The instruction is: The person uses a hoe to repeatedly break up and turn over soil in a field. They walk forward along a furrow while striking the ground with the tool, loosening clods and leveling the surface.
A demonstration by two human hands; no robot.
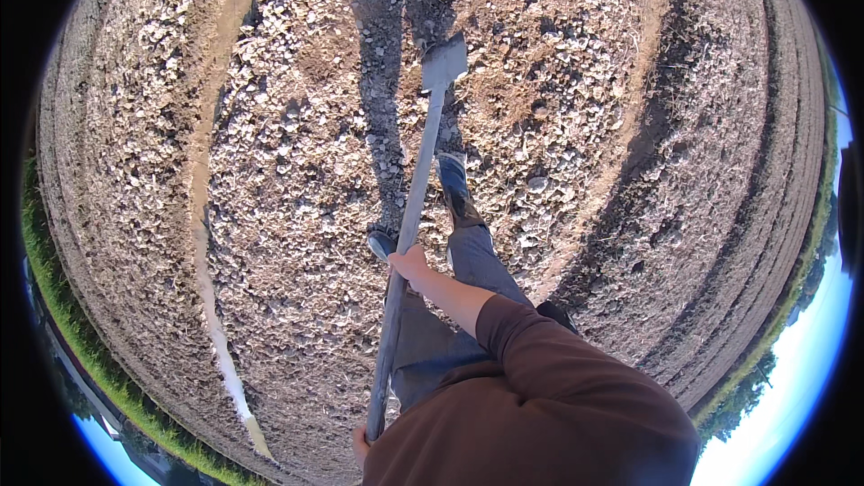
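Observation:
A long-handled tool (444, 64) with a flat, square-cornered metal blade, like a spade, slants away before me. Its pale grey shaft (420, 179) runs down past my legs. My right hand (410, 264) grips the shaft around its middle. At the near end, beside my hip, my left hand (361, 445) is closed around the butt, partly cut off by my brown shirt (513, 432). The blade points away from me over cloddy soil (317, 115); whether it touches the ground I cannot tell.
My dark boots (453, 179) stand on loose clods and small stones. A narrow furrow (209, 310), with what looks like muddy water, runs along the left. Another smooth strip (634, 115) curves along the right, beside ridged soil. Grass (74, 324) borders the field at far left.

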